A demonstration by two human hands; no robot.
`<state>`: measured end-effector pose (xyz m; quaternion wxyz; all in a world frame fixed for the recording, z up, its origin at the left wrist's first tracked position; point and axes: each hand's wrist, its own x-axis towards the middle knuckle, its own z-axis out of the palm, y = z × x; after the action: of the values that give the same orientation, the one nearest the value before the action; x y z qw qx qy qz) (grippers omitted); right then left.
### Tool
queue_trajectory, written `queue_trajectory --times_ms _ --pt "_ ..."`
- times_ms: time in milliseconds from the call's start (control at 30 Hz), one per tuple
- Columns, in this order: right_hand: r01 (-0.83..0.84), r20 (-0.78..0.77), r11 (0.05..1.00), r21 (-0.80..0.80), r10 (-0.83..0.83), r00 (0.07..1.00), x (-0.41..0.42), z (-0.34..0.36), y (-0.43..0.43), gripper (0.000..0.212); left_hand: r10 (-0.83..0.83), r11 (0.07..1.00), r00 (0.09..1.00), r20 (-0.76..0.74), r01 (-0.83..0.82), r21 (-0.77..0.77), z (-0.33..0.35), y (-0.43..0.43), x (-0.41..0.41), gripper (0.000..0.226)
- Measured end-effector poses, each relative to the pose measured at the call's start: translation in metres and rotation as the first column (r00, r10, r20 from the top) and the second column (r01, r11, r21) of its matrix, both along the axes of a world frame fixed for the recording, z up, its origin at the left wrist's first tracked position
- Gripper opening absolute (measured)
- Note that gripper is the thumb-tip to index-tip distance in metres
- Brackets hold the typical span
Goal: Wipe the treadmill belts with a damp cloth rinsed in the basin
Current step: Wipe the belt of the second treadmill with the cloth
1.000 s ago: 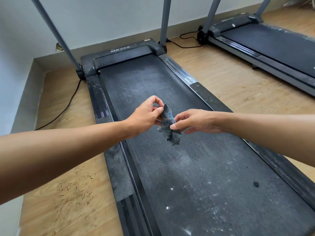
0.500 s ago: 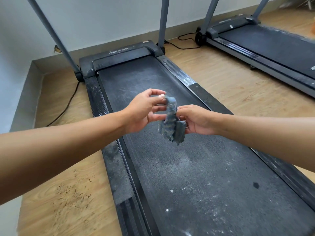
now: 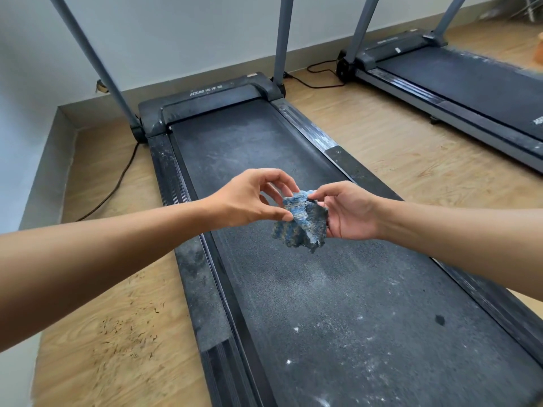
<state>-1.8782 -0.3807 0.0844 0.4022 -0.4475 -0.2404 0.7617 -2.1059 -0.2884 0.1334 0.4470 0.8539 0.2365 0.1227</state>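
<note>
Cloth (image 3: pixel 302 227), crumpled nubbly blue-grey, pinched by left hand (image 3: pixel 246 198) and right hand (image 3: pixel 352 212), over dusty grainy black belt (image 3: pixel 338 304)

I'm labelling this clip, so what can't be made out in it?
Head view only.
Basin: outside the frame.
Cloth, pinched by left hand and right hand: dampness unreadable, its crumpled folds hide each other.
Second treadmill: cut by right edge.
Orange object: clipped at right edge, unidentifiable.

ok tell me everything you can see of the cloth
The cloth is a crumpled rag, blue mottled with dark grey grime, with a nubby texture and ragged edges. It hangs above the dusty treadmill belt, not touching it. The right hand pinches its top corner; the left hand pinches its left edge.
</note>
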Motion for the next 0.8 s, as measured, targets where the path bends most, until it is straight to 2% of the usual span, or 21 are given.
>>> queue_trajectory --times_ms 100,167,233,367,433,500,567,633,667,733,800 --pt "-0.021 0.025 1.000 0.003 0.021 0.999 -0.007 0.004 0.000 0.035 -0.007 0.989 1.000 0.000 0.007 0.146 -0.001 -0.001 0.003 0.026" --pt "-0.028 0.045 1.000 -0.009 0.029 0.999 -0.011 0.007 -0.001 0.035 0.020 0.984 1.000 0.003 -0.020 0.180 0.000 -0.003 0.004 0.017" --pt "-0.002 0.047 0.999 -0.032 0.003 0.999 -0.016 0.008 -0.002 0.051 0.080 0.986 0.997 0.020 -0.082 0.147 0.000 -0.004 0.005 0.016" --pt "-0.069 0.052 0.997 -0.017 0.070 0.996 -0.024 0.005 -0.004 0.104 0.250 0.964 0.965 0.081 -0.256 0.072 0.000 0.000 0.011 0.016" --pt "-0.092 0.043 0.996 -0.006 0.092 0.995 -0.031 0.008 -0.007 0.109 0.331 0.943 0.940 0.090 -0.332 0.004 0.000 0.006 0.013 0.014" --pt "-0.081 0.076 0.997 0.011 0.080 0.994 -0.038 0.012 -0.010 0.095 0.406 0.913 0.908 0.104 -0.397 -0.098 -0.004 0.013 0.015 0.013" --pt "-0.009 0.156 0.998 0.061 -0.001 0.988 -0.046 0.011 -0.009 0.062 0.504 0.857 0.853 0.136 -0.475 -0.200 -0.011 0.014 0.014 0.013" --pt "0.083 0.271 0.994 0.069 -0.099 0.958 -0.048 0.004 -0.006 0.039 0.614 0.778 0.781 0.117 -0.573 -0.259 -0.022 0.009 0.011 0.021" --pt "0.104 0.328 0.994 0.030 -0.108 0.938 -0.046 0.000 -0.004 0.033 0.661 0.726 0.749 0.044 -0.624 -0.289 -0.029 0.004 0.008 0.026" --pt "0.053 0.437 0.993 -0.101 -0.003 0.900 -0.039 -0.008 -0.003 0.024 0.648 0.625 0.723 -0.239 -0.684 -0.376 -0.046 -0.010 -0.001 0.031" --pt "-0.014 0.491 0.986 -0.168 0.095 0.866 -0.032 -0.010 -0.005 0.029 0.444 0.580 0.742 -0.503 -0.665 -0.470 -0.063 -0.027 -0.012 0.046"
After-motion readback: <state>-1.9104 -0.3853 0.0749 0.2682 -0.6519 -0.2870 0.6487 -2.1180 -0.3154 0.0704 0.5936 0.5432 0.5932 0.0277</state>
